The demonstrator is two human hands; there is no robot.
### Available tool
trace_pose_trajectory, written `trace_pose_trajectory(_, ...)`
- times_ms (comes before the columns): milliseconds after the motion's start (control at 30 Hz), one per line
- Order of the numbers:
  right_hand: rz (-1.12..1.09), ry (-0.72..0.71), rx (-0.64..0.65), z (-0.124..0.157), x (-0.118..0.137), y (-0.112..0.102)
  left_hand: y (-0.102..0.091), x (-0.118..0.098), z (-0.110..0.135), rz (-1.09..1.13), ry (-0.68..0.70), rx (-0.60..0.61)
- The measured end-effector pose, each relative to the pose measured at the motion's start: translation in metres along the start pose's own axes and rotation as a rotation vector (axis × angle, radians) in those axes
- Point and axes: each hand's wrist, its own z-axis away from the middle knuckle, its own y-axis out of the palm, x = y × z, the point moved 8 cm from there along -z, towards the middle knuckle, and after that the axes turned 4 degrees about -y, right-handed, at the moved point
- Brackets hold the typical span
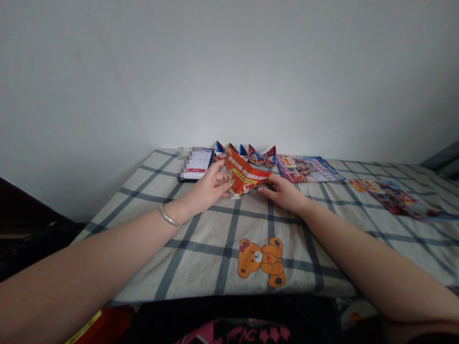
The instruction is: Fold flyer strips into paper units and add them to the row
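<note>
A red-orange printed paper point(246, 176), bent or folded to a point at its lower side, is held up above the checked tablecloth. My left hand point(214, 182) pinches its left edge between thumb and fingers. At its right corner, my right hand point(281, 191) has thumb and fingers closed on the paper. White and yellow lettering runs across the face turned toward me. Just behind it stand several folded paper pieces point(263, 156) in blue, red and white, partly hidden by the red paper.
A phone point(196, 165) with a lit screen lies left of the papers. To the right are a colourful printed leaflet point(310, 169) and another leaflet point(403, 198). The checked cloth point(201, 272) bears a bear print point(263, 260). A white wall point(251, 71) rises behind.
</note>
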Motion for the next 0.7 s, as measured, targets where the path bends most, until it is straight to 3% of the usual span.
trace_pose_trajectory(400, -0.252, 0.173, -0.132, -0.001, -0.010, -0.003, -0.008, -0.002, 0.000, -0.020, 0.067, -0.077)
trace_pose_trajectory(700, 0.169, 0.361, -0.113, 0.005, -0.024, -0.018, -0.016, -0.016, 0.004, -0.218, 0.185, -0.193)
